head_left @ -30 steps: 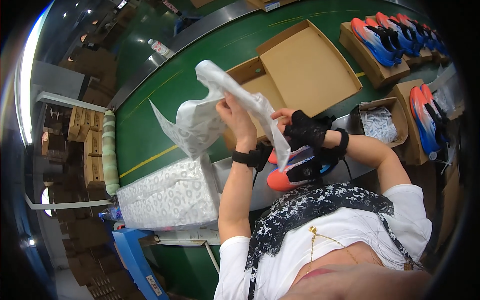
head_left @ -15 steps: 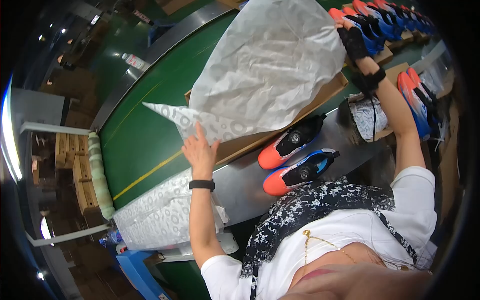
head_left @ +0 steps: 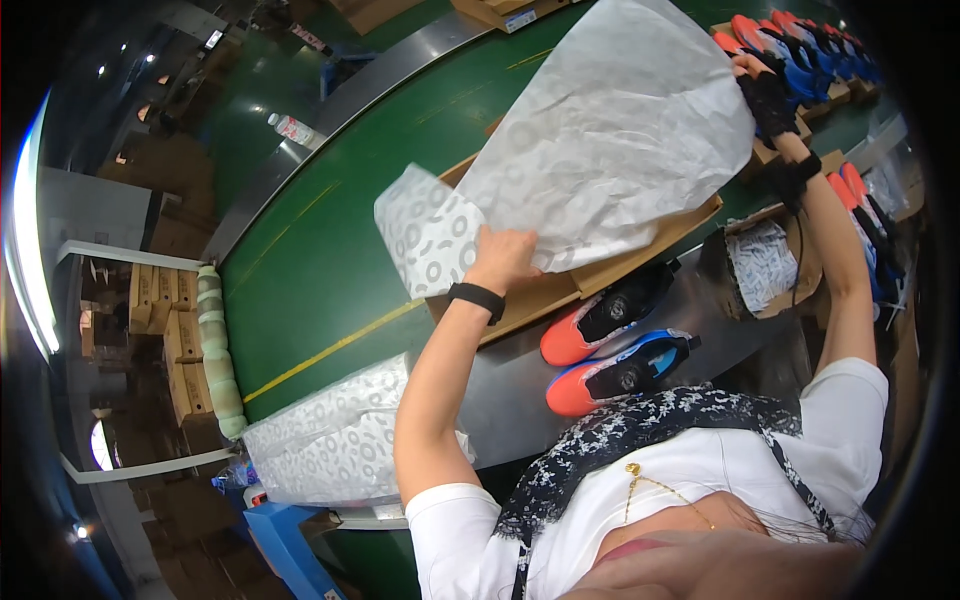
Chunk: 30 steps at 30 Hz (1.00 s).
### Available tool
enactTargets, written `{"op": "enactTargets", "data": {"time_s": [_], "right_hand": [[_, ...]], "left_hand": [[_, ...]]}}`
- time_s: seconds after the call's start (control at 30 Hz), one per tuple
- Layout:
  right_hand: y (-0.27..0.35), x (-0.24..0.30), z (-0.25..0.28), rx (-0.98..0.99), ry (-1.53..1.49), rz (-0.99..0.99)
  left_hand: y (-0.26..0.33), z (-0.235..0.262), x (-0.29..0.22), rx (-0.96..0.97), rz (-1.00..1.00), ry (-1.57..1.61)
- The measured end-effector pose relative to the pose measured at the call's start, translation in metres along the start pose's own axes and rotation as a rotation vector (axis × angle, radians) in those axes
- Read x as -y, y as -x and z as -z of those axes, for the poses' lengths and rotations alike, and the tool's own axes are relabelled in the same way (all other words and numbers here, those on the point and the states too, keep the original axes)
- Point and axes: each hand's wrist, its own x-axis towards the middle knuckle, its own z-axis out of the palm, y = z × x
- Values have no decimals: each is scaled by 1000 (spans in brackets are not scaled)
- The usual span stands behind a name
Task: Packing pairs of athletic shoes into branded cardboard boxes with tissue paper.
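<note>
My right hand (head_left: 762, 92), in a black fingerless glove, pinches the far right edge of a large white sheet of tissue paper (head_left: 620, 120) and holds it raised. Below the sheet lies an open cardboard box (head_left: 545, 305), mostly covered by it. My left hand (head_left: 503, 258), with a black wristband, is against the printed lower part of the paper at the box's near left end. Its fingers bend away and their tips are hidden. Nearer to me, an orange-and-blue shoe (head_left: 600, 385) lies beside its mate (head_left: 590, 325) on the metal edge.
A stack of printed tissue paper (head_left: 330, 440) lies at the lower left. A carton of small white packets (head_left: 765, 265) stands at right, near more shoes (head_left: 870, 220). Rows of shoes (head_left: 790, 50) line the far right. A bottle (head_left: 295, 130) lies beyond the green belt (head_left: 310, 270).
My left hand has moved right and inward, and its extended forefinger is now bent out of sight. The paper's left flap has folded upward. My view has shifted slightly.
</note>
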Motion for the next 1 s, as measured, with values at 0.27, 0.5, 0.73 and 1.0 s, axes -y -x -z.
{"op": "enactTargets", "data": {"time_s": [0.27, 0.5, 0.73, 1.0], "right_hand": [[5, -32, -23, -169, 162, 18], [10, -14, -34, -290, 181, 71], [-2, -65, -14, -301, 485, 8], [6, 9, -55, -332, 640, 583]], "left_hand": [[52, 24, 47, -532, 382, -375], [130, -15, 54, -357, 912, -160], [196, -128, 87, -283, 1049, 745], [151, -87, 74, -596, 1199, 1673]]}}
